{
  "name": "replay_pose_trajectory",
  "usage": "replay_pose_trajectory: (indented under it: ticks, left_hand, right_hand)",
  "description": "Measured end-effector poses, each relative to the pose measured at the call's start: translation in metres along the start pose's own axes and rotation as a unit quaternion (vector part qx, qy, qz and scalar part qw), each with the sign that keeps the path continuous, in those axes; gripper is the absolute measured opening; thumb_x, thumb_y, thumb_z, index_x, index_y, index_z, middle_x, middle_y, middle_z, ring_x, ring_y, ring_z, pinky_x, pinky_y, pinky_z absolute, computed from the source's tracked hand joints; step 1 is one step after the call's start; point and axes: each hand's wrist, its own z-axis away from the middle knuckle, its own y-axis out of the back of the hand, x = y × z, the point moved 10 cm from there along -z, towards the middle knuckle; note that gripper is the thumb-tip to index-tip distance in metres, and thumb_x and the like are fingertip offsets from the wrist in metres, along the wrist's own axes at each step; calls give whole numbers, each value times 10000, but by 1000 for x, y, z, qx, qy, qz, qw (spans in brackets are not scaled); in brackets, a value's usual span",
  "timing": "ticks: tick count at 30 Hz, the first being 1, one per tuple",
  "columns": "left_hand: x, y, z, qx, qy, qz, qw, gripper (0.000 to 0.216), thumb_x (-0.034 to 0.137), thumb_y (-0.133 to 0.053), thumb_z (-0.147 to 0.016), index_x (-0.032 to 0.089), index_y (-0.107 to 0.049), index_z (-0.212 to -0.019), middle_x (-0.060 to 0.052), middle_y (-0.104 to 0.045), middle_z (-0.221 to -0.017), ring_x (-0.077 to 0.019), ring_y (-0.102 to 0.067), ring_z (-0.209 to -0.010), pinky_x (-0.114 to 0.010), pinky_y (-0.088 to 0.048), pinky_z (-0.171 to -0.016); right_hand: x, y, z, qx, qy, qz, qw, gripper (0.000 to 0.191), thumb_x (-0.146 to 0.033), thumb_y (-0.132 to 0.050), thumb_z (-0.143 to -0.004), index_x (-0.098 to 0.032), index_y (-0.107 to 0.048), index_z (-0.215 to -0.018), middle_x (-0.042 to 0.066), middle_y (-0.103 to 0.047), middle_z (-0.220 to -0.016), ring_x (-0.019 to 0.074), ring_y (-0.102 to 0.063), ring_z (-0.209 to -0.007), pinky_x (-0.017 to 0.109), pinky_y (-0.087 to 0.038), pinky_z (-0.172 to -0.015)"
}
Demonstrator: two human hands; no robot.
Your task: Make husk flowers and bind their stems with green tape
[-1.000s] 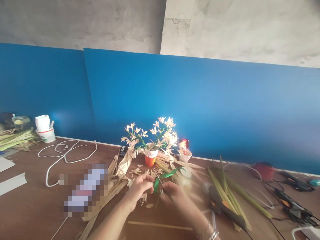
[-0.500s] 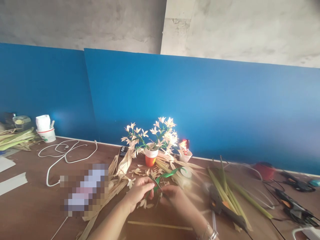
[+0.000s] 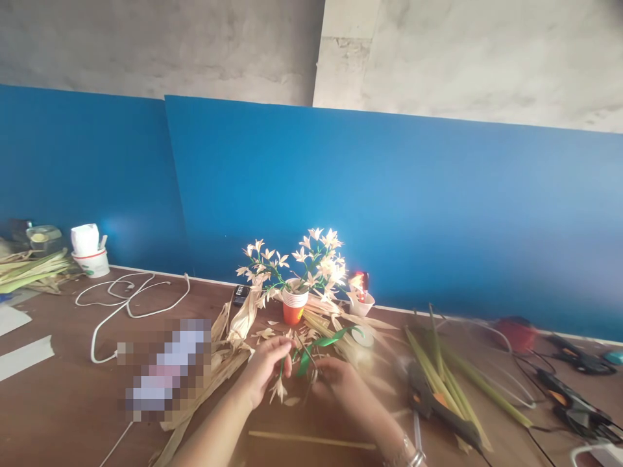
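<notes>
My left hand (image 3: 268, 368) pinches a thin green stem, from which a pale husk flower (image 3: 279, 390) hangs below the fingers. My right hand (image 3: 337, 384), fingers closed, holds a thin dark scissors-like tool (image 3: 314, 371), partly hidden and blurred. Between and behind the hands runs a strip of green tape (image 3: 329, 339), leading to a small roll (image 3: 363, 336) at the right. Loose petals and small flowers (image 3: 265, 334) lie by the fingers. Behind them an orange and white paper cup (image 3: 293, 310) holds branches of pale flowers (image 3: 327, 259).
Dried corn husks (image 3: 214, 373) lie left of my hands. Rightward are a glue gun (image 3: 435, 405), green stalks (image 3: 450, 389) and more corded tools (image 3: 574, 402). A white cable (image 3: 109, 324) and a blurred-out object (image 3: 168, 366) are at left. A blue partition (image 3: 379, 194) borders the table.
My left hand has shifted slightly left and down, apart from the dark tool. The flower on its stem now hangs clear below the fingers. My right hand stays nearly in place.
</notes>
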Motion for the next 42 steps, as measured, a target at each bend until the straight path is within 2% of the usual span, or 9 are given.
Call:
replay_pose_trajectory:
  ticks: [4,8,17,22,25,31,34,38,42]
  left_hand:
    - [2,3,-2,1,-3,45,999,278,394,-692,-675,157,-647,-814,45,-557,-466,-96,-483,-461,-204,-347,-499]
    - [-5,-20,5,-70,8,-115,991,229,363,-652,-701,143,-673,-764,13,-594,-464,-121,-505,-451,-232,-372,-509]
    - [5,-35,15,-55,-86,-392,914,230,284,-511,-794,201,-723,-759,-16,-680,-584,-191,-612,-540,-271,-422,-536]
    - [63,-27,36,79,-334,-394,852,249,243,-571,-786,219,-680,-1008,-92,-687,-1056,-263,-599,-1025,-381,-433,-917]
    - [78,-8,45,161,-393,-351,835,192,241,-521,-835,221,-665,-961,-91,-675,-1001,-246,-592,-1008,-386,-444,-908]
    - [45,49,29,310,-271,-169,895,199,340,-589,-772,197,-615,-907,-71,-647,-893,-231,-609,-837,-358,-481,-768]
    - [13,39,8,236,-160,-70,956,196,272,-687,-646,175,-627,-805,-31,-637,-780,-198,-598,-747,-297,-462,-673]
    - [-15,-17,-1,10,-27,21,999,288,241,-758,-601,148,-707,-868,-8,-641,-708,-123,-538,-618,-237,-392,-594]
    - [-15,-29,7,-8,-25,96,995,345,319,-801,-599,144,-730,-888,-15,-660,-676,-108,-531,-602,-237,-388,-631]
  right_hand:
    - [4,8,-5,57,9,-84,995,409,-410,-774,-642,-157,-663,-944,22,-642,-700,183,-610,-700,280,-485,-620]
    - [-2,15,-5,123,29,-171,977,458,-341,-842,-543,-183,-648,-926,23,-667,-776,169,-599,-724,249,-458,-624]
    - [-2,16,0,152,3,-173,973,371,-350,-804,-586,-175,-602,-844,-21,-612,-618,80,-449,-492,192,-309,-469]
    - [7,30,1,209,-14,-212,954,480,-399,-816,-534,-177,-578,-887,-23,-611,-598,106,-476,-487,212,-330,-478]
    - [16,42,5,260,-24,-241,935,537,-400,-826,-511,-181,-567,-928,-34,-597,-581,109,-474,-477,213,-329,-465]
    - [26,54,12,323,-18,-303,896,547,-327,-807,-534,-205,-557,-1006,-56,-578,-599,108,-506,-532,193,-362,-481]
    - [26,50,12,315,-13,-343,885,512,-291,-792,-538,-215,-558,-987,-58,-559,-597,103,-495,-529,185,-356,-465]
    - [20,43,10,302,4,-339,891,396,-300,-782,-547,-220,-593,-886,-31,-575,-643,125,-524,-546,219,-394,-478]
    - [23,26,4,252,-17,-353,901,380,-287,-779,-558,-213,-601,-886,-21,-587,-638,132,-537,-572,219,-399,-507]
